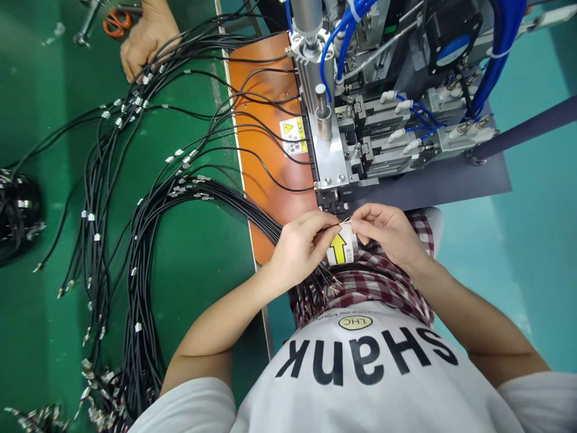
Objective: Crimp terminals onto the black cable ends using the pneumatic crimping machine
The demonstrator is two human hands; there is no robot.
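Note:
My left hand is closed in a pinch on the end of a black cable, where thin coloured wires stick out. Opposite it, my right hand pinches the tips of those wires between thumb and fingers. Both hands are just in front of the machine's front edge, above a white label with a yellow arrow. Under my left forearm and hand runs a bundle of black cables; its stripped ends hang over my lap.
A machine with metal clamps and blue air hoses stands ahead. Several cables cross its orange plate. More cables with white tags cover the green table. Another person's hand rests near orange-handled scissors.

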